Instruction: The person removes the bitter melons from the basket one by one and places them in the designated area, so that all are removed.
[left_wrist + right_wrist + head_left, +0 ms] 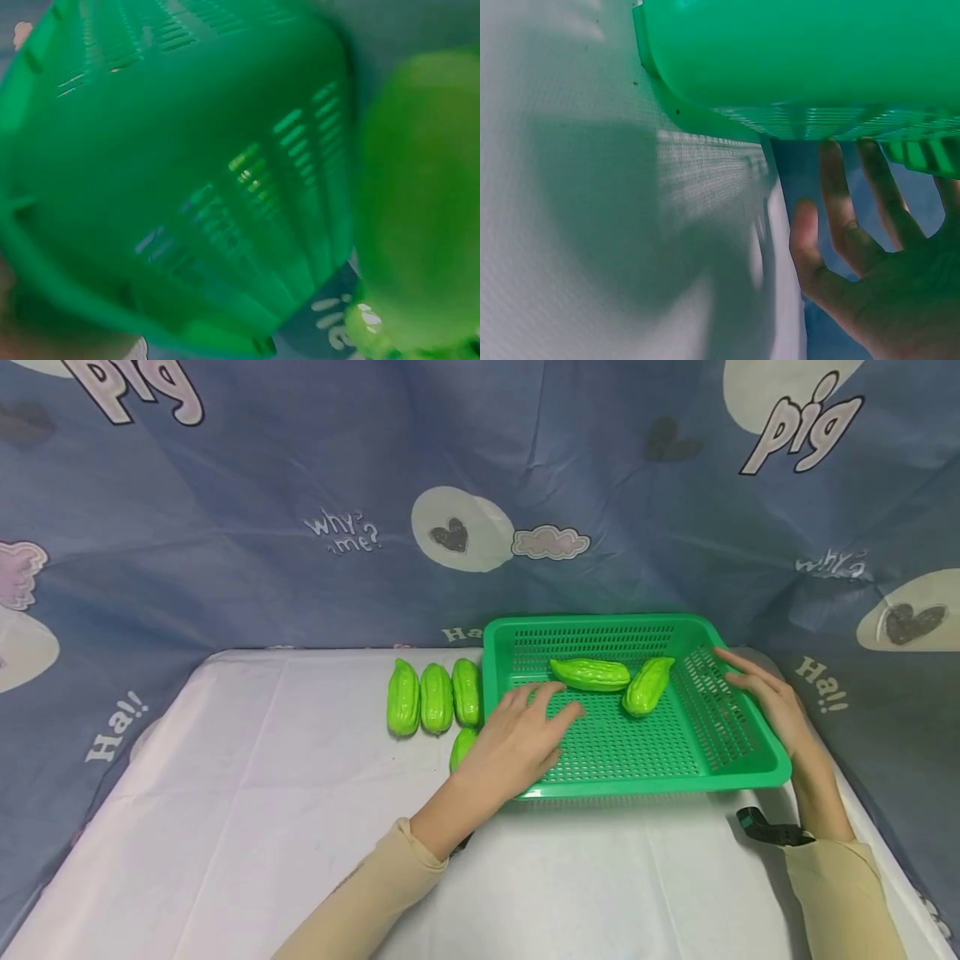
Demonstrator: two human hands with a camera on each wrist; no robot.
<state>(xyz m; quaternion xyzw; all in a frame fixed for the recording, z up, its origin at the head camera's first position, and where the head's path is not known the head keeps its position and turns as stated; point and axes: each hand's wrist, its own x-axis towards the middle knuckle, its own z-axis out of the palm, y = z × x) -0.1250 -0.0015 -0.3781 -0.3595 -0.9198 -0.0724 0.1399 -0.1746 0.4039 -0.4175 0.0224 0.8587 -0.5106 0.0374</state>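
A green perforated plastic basket (622, 789) stands on the white table. Two bright green bitter gourds lie inside it: one sideways (590, 675) near the back wall, the other slanted (648, 687) to its right. My left hand (517, 735) is over the basket's left side, fingers spread and loosely bent, holding nothing; whether it touches the rim I cannot tell. Against the basket's right outer side are the straight fingers of my right hand (772, 702), also seen in the right wrist view. Another gourd (462, 747) is partly hidden behind the left hand.
Three more gourds stand side by side left of the basket: a left one (403, 697), a middle one (436, 698) and a right one (466, 692) by the basket wall. A printed blue cloth (285, 585) hangs behind the table (247, 810).
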